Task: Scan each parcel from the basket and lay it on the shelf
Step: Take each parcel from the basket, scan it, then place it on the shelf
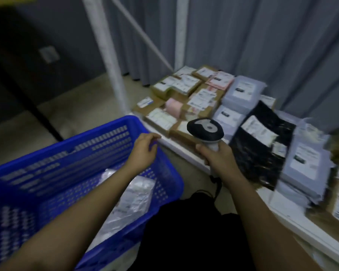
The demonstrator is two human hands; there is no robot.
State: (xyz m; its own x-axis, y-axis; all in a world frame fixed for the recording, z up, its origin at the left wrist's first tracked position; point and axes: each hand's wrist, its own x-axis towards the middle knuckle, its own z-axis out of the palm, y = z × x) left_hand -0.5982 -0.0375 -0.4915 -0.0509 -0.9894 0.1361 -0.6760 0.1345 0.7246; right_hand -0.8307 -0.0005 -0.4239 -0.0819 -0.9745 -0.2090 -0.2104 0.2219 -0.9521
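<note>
Two hands are in view. Your left hand [144, 148] hovers at the far rim of the blue basket [47, 153], fingers loosely curled and holding nothing; whether they touch the rim is blurred. Your right hand [218, 156] grips the handle of the scanner [205, 130], its dark head tilted up toward you. Silver plastic parcels [133, 198] lie inside the basket. On the white shelf [184, 148] to your right, brown boxes [186, 86], grey mailers [243, 91] and a black bag [260, 147] lie packed side by side, labels up.
</note>
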